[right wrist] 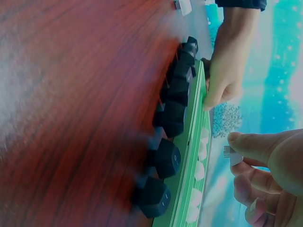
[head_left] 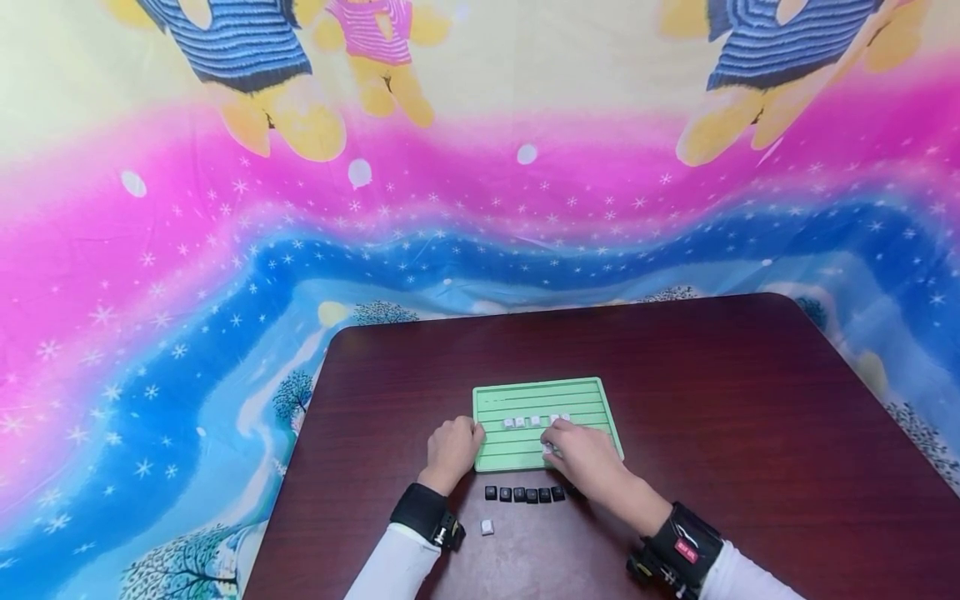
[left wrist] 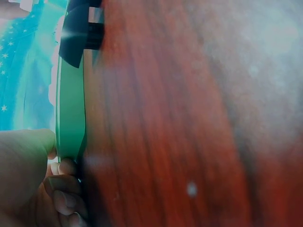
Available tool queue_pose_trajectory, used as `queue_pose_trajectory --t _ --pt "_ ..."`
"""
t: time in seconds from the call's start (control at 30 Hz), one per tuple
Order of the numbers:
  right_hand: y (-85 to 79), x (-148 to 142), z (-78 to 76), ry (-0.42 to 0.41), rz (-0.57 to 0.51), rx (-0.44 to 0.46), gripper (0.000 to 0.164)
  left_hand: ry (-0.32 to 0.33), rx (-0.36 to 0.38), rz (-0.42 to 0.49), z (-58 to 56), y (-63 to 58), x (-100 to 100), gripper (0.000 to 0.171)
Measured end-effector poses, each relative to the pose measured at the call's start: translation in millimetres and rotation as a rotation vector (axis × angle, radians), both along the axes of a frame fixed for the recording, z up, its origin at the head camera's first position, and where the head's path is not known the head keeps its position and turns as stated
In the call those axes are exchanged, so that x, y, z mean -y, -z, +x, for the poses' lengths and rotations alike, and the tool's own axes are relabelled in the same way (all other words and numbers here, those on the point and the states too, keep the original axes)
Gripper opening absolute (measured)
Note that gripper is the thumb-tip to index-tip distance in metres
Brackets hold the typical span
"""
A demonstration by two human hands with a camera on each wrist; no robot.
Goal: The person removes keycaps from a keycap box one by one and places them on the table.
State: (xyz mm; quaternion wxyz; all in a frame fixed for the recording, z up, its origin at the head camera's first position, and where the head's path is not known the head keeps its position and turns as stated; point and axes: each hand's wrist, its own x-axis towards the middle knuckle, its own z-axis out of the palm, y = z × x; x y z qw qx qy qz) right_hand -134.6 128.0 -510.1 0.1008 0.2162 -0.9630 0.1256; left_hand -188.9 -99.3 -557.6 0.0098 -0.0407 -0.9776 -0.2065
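Observation:
A light green ridged tray point(head_left: 536, 388) lies on the table, with several white keycaps point(head_left: 520, 422) in a row across its middle. My left hand point(head_left: 452, 450) grips the tray's left edge; in the left wrist view its thumb point(left wrist: 40, 142) lies over the rim and the other fingers curl beside the corner. Over the right part of the tray, my right hand point(head_left: 592, 458) pinches one white keycap point(right wrist: 233, 155) between thumb and fingertips. Several black keycaps point(right wrist: 166, 157) stand in a line along the tray's near side, some bearing printed characters.
A single white keycap point(head_left: 487, 527) sits on the dark red-brown table point(head_left: 750, 400), nearer to me than the black row. Behind the table hangs a colourful printed cloth point(head_left: 480, 183). Both wrists wear black straps with cameras point(head_left: 678, 550).

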Motion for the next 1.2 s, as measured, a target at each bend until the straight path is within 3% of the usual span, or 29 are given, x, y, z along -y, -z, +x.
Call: queue_pose_trajectory --t 0.77,1.2 --pt "3.7 16 20.2 -0.098 -0.022 -0.038 0.014 -0.007 -0.016 -0.006 0.1 0.6 0 0.047" --pt "3.6 28 29.7 -0.145 -0.038 0.015 0.014 -0.009 0.006 -0.008 -0.8 1.0 0 0.047"
